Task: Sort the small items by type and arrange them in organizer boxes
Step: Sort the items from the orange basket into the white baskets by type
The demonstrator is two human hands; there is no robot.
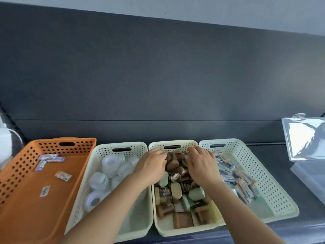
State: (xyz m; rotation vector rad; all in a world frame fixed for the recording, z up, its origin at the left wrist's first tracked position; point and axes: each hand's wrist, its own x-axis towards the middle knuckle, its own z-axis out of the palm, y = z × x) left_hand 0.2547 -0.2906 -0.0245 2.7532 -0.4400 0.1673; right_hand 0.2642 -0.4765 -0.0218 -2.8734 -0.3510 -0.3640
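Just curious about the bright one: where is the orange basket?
The orange basket sits far left in the head view, beside the cream basket of white rolls.

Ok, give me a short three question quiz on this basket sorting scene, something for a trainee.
1. True or false: both hands are in the orange basket.
2. How many cream baskets stand to the right of the orange one?
3. Which holds the white round items? A: leftmost cream basket, B: rightmost cream basket.

Key: 1 false, left hand and right hand are in the middle cream basket. 2 three. 3 A.
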